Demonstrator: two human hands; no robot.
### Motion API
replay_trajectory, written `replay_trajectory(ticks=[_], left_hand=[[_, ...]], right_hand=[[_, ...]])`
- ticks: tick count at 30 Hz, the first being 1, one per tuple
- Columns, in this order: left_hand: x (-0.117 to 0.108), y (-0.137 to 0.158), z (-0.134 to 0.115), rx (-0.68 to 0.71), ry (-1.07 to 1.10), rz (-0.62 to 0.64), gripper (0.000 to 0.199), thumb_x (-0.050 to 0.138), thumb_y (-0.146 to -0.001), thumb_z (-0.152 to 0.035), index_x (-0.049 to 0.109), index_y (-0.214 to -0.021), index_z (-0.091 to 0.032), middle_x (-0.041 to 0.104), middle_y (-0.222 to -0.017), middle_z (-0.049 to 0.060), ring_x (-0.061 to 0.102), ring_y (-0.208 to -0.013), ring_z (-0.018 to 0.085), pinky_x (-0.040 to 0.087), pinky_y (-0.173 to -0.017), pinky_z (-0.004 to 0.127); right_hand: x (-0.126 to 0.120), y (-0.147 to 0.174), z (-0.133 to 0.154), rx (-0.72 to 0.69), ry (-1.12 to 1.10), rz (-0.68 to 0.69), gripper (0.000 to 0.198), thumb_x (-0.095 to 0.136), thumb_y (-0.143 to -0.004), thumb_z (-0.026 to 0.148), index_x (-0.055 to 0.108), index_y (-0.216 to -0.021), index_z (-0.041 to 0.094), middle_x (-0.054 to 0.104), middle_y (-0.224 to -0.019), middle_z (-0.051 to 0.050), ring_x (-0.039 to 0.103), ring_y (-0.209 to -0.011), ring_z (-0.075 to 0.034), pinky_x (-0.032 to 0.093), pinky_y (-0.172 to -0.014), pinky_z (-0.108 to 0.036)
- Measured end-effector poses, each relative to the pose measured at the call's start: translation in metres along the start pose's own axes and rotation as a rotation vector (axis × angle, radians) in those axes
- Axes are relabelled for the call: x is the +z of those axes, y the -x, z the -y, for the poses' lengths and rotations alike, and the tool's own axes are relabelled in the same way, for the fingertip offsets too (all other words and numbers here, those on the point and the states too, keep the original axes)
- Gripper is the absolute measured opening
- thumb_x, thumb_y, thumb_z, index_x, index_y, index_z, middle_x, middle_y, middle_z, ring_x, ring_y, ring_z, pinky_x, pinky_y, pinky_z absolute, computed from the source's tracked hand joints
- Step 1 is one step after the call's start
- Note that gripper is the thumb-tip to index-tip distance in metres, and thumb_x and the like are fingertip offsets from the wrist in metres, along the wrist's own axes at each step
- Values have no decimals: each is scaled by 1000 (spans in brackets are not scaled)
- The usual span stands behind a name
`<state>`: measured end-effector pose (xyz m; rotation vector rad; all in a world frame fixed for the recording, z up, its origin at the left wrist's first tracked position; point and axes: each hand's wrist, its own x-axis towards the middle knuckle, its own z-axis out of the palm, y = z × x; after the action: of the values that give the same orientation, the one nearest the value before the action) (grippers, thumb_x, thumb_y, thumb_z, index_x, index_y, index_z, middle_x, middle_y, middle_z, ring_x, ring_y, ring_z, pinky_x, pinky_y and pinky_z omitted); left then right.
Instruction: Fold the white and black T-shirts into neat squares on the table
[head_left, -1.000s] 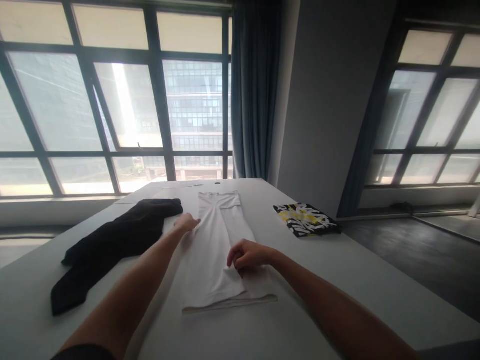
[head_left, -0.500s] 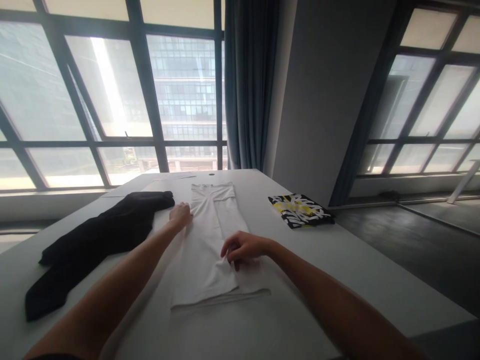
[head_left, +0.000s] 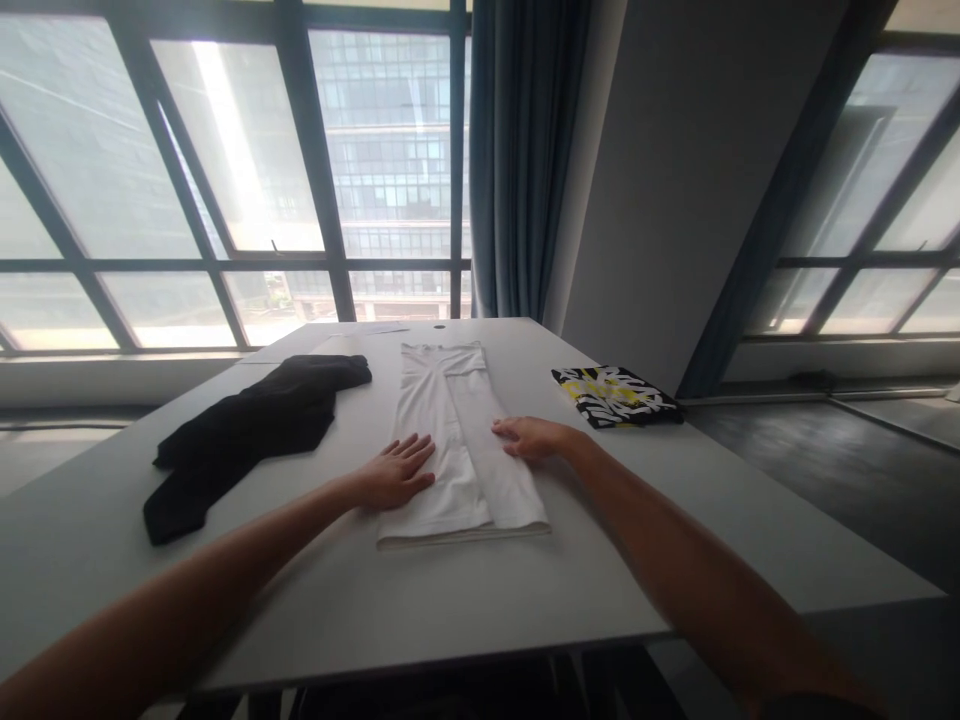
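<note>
A white shirt (head_left: 442, 400), folded into a long narrow strip, lies on the white table in front of me with its hem end nearest. My left hand (head_left: 395, 472) rests flat on the shirt's left side near the hem, fingers spread. At the shirt's right edge is my right hand (head_left: 525, 438), its fingers loosely extended and touching the cloth. Some creases run across the shirt's far end, and one fold layer makes a line down its length.
A crumpled black garment (head_left: 255, 425) lies on the table (head_left: 465, 640) to the left. To the right is a folded black, white and yellow patterned cloth (head_left: 616, 397). Beyond the table stand windows, a blue curtain (head_left: 525, 160) and a grey pillar (head_left: 675, 190).
My left hand has come nearer along the shirt and flattened onto it. My right hand has let go of a pinch of cloth and moved to the right edge. The view has shifted.
</note>
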<state>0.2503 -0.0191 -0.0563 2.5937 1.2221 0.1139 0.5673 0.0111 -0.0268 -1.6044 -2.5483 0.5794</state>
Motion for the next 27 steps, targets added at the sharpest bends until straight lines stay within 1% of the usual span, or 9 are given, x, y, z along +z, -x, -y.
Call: replay_trajectory(ticks=[3,6,9,13,16,19,22,24,27], left_hand=[[-12,21,19,124,189,5,52,44,-94,-34,52,-143,-21,38,-157,6,28,-148,23,22,-121,40],[-23,34,32,131,264,-45,47,50,-85,-20,65,-130,-22,50,-150,6,40,-142,22,29,-119,36],[-29,39,30,170,258,-12,48,55,-82,-18,65,-129,-24,49,-150,5,38,-143,24,31,-118,38],[-27,37,19,246,239,5,47,57,-85,-22,63,-132,-25,48,-151,5,38,-143,24,33,-117,38],[-20,33,17,250,162,-56,50,55,-84,-17,62,-133,-24,51,-149,5,40,-142,23,28,-120,40],[-16,28,18,207,63,-155,56,48,-79,-7,64,-130,-25,56,-144,3,46,-138,20,25,-121,41],[-20,26,15,183,32,-190,61,44,-73,-2,67,-124,-25,63,-137,2,52,-132,18,32,-118,39],[-27,30,11,187,54,-179,60,43,-72,-3,69,-121,-24,66,-133,2,56,-128,20,37,-114,38],[-37,39,6,155,182,-133,48,48,-75,-9,73,-113,-26,73,-119,2,65,-113,22,45,-103,34]], right_hand=[[-8,9,-10,24,-44,-9,71,65,-63,3,65,-131,22,55,-144,-8,53,-131,-29,38,-111,-33],[-11,16,-16,40,-27,-51,76,65,-59,1,64,-132,24,57,-142,-7,55,-128,-28,39,-109,-33],[-11,18,-12,-61,15,-74,69,66,-67,6,62,-134,20,50,-147,-12,49,-134,-27,34,-113,-34],[-9,18,3,-166,24,35,64,73,-69,14,64,-132,21,41,-154,-14,40,-140,-28,31,-115,-36],[-6,19,12,-207,-10,54,55,72,-69,12,71,-123,22,46,-150,-13,44,-138,-29,33,-113,-35],[-3,17,16,-242,-75,-40,40,60,-71,4,78,-103,19,60,-138,-11,56,-126,-25,39,-108,-32],[-5,18,15,-233,-156,-98,37,55,-70,3,80,-93,18,72,-118,-8,65,-110,-22,46,-99,-29],[-11,22,13,-217,-192,-81,34,58,-70,7,79,-94,17,76,-105,-7,68,-100,-22,49,-93,-29],[-21,31,13,-231,-290,38,23,64,-72,21,78,-89,13,77,-89,-6,68,-86,-21,51,-83,-29]])
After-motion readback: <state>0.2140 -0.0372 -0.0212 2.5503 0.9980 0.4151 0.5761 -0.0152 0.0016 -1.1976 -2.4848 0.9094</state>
